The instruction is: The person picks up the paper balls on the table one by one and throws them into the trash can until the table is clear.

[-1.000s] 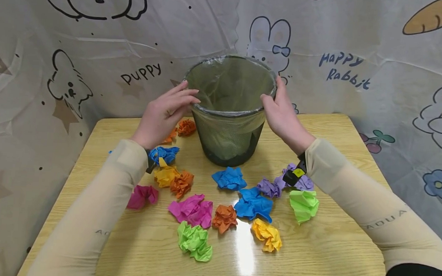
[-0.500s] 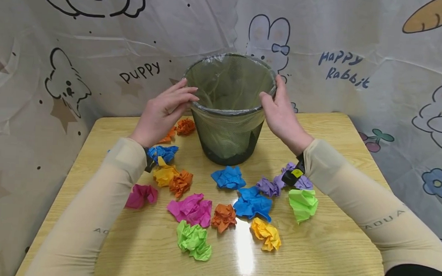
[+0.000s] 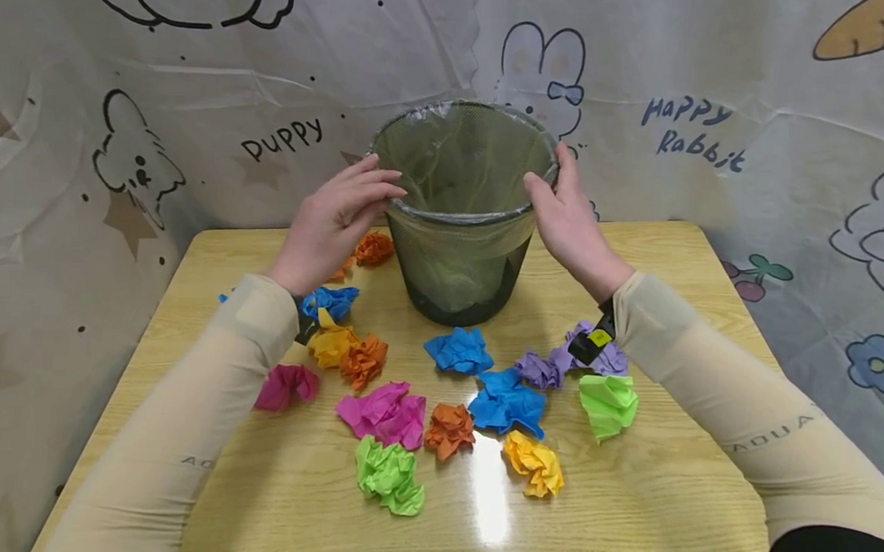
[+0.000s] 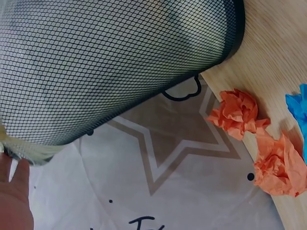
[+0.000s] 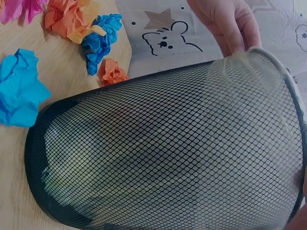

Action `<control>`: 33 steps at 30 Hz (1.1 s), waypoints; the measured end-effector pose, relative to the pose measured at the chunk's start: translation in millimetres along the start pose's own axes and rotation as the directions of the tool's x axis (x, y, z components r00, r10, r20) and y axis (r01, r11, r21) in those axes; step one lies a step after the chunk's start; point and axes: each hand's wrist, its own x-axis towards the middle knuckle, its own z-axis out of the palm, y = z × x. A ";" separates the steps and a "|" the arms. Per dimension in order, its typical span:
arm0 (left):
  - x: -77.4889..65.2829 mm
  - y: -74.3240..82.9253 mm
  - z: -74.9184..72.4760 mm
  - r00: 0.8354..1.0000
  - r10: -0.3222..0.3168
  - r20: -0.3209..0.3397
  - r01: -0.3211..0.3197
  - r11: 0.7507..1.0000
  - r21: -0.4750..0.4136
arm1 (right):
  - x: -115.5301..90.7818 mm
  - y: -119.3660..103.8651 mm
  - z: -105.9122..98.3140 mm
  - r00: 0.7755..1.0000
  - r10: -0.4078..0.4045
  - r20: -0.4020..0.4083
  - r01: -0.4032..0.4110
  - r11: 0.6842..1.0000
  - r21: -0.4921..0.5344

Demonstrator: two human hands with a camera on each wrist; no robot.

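Note:
A black mesh wastebasket (image 3: 461, 264) with a thin clear liner stands at the back of the table, its mouth facing up. My left hand (image 3: 332, 228) holds the rim on the left side, fingertips lapping over the edge; in the right wrist view the left hand (image 5: 228, 21) is at the lined rim. On the other side, my right hand (image 3: 572, 220) grips the rim, thumb over the inner edge and fingers outside. The left wrist view shows the mesh wall (image 4: 110, 62) close up. Bunched liner (image 4: 31, 148) lies by the left fingers.
Crumpled paper balls lie in front of the basket: blue (image 3: 459, 350), pink (image 3: 384, 415), green (image 3: 390, 475), yellow (image 3: 535, 464), orange (image 3: 449, 432) and purple (image 3: 542, 369). Another green ball (image 3: 608, 407) is at the right. A printed curtain (image 3: 424, 42) hangs behind the table (image 3: 625, 502).
The head view has shifted slightly, so the scene sits a little higher in it. Both hands keep the same hold on the wastebasket's rim, and the paper balls stay put.

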 end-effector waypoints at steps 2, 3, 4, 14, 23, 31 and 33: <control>-0.4 3.0 0.1 1.000 0.001 -0.001 -0.001 1.000 0.005 | 1.8 -0.3 -0.3 1.000 0.013 0.003 -0.013 1.000 0.003; -0.7 4.5 0.2 1.000 0.002 -0.003 -0.002 1.000 0.009 | 2.6 -0.5 -0.4 1.000 0.019 0.005 -0.019 1.000 0.004; -1.0 6.0 0.8 1.000 0.005 -0.005 -0.005 1.000 0.015 | 3.4 -0.3 -0.6 1.000 0.023 0.006 -0.023 1.000 0.007; -3.7 20.2 11.4 0.995 0.071 -0.074 -0.067 0.997 0.046 | 12.8 5.8 -6.9 0.999 0.036 0.011 -0.037 0.998 0.050; -6.0 29.3 15.2 0.991 0.072 -0.108 -0.065 0.996 0.067 | 16.8 8.7 -10.7 0.999 0.039 0.020 -0.039 0.999 0.019; -4.0 33.4 15.1 0.988 0.115 -0.099 -0.103 0.987 0.121 | 20.9 10.7 -14.4 0.999 0.029 0.035 -0.030 0.998 0.047; -3.8 33.9 14.2 0.988 0.122 -0.092 -0.110 0.986 0.127 | 21.0 10.7 -15.5 0.999 0.030 0.040 -0.031 0.999 0.043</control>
